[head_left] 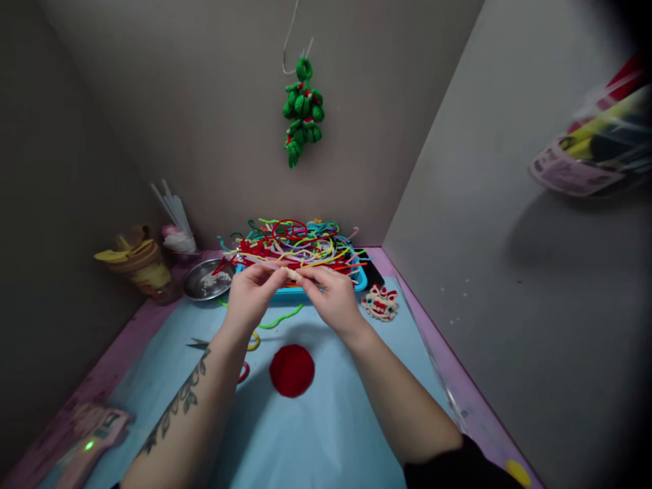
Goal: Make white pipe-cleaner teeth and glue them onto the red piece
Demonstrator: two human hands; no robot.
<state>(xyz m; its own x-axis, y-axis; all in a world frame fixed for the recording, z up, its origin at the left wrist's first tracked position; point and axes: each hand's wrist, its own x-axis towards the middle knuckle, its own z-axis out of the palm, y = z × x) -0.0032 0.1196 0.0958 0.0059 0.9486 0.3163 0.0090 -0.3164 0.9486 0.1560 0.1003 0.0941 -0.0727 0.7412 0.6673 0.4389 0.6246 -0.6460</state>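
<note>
My left hand (257,292) and my right hand (331,295) meet in front of the tray. Their fingertips are closed on a small cream coiled strip (292,274), which looks fuzzy like a chenille stem; the fingers hide part of it. Below them a red round disc (292,370) lies flat on the blue mat. A pair of scissors lies under my left forearm, its blades (197,343) and its yellow and red handle loops showing on either side. A wavy bright green stem (281,317) rests between my wrists.
A blue tray (290,296) heaped with coloured stems stands behind my hands. To its right lies a lion-face craft piece (379,303); to its left, a metal bowl (208,280). A pink device with a green light (94,441) lies front left. Green decorations (303,112) hang behind.
</note>
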